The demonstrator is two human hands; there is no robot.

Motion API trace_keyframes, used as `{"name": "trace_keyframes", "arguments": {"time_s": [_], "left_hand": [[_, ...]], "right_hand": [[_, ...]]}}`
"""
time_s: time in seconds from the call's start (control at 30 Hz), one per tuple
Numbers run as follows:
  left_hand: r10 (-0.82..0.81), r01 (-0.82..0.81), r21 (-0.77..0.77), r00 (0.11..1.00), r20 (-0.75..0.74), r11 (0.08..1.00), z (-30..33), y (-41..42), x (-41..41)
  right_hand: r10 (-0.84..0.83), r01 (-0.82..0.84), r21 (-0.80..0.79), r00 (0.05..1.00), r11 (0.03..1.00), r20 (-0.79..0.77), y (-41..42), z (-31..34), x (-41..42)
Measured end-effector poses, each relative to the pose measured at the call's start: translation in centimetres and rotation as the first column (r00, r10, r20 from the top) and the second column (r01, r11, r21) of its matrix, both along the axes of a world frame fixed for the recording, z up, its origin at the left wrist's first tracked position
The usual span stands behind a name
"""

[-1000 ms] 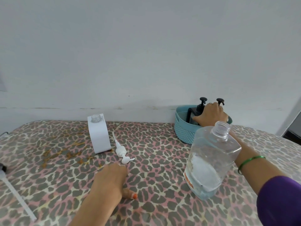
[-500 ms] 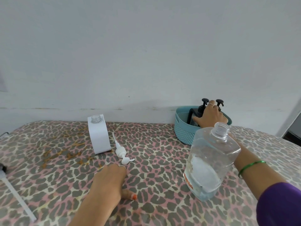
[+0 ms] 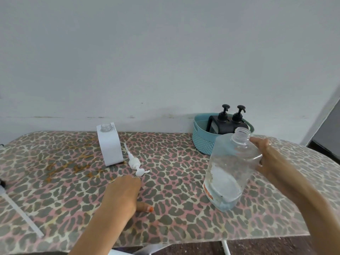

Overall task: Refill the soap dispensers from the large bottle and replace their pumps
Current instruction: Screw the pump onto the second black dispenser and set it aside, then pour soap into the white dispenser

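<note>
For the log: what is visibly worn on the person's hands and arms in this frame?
Left hand: orange-painted thumbnail and a thin ring on one finger. Right hand: nothing worn that shows. Both forearms are bare; no sleeve or bracelet shows in this frame.

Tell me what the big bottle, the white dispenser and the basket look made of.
Large bottle: clear glossy plastic, since the table shows through it. White dispenser: opaque matte plastic, probably, with a clear threaded neck. Basket: teal moulded plastic, judging by its regular woven-look perforations.
</note>
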State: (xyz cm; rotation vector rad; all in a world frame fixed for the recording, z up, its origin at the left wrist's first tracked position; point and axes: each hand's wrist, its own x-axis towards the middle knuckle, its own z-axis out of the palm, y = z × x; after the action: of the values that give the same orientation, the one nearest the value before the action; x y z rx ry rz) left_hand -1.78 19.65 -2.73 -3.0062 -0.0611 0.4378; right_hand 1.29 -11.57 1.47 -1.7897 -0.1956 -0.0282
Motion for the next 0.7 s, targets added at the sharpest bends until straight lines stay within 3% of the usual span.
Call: {"name": "trace_keyframes", "arguments": {"time_s": [0.17, 0.5, 0.7], "left_hand": [[0.027, -0.027, -0.001, 0.997, 0.078, 1.0, -0.5, 0.4, -0.9], [0.08, -0.063, -0.081, 0.971, 0.225, 0.995, -1.8, 1.4, -2.7], [0.076, -0.065, -0.057, 0.969, 0.234, 0.996, -2.0, 1.7, -2.9]], "right_hand": [[0.075, -0.08, 0.064, 0.994, 0.995, 0.076, 1.0, -3.4, -1.4], [-0.17, 0.138, 0.174, 0.968, 0.975, 0.185, 5.6, -5.4, -1.6], [-0.121, 0.072, 0.226, 0.971, 0.972, 0.209, 9.3, -5.6, -1.4]]}}
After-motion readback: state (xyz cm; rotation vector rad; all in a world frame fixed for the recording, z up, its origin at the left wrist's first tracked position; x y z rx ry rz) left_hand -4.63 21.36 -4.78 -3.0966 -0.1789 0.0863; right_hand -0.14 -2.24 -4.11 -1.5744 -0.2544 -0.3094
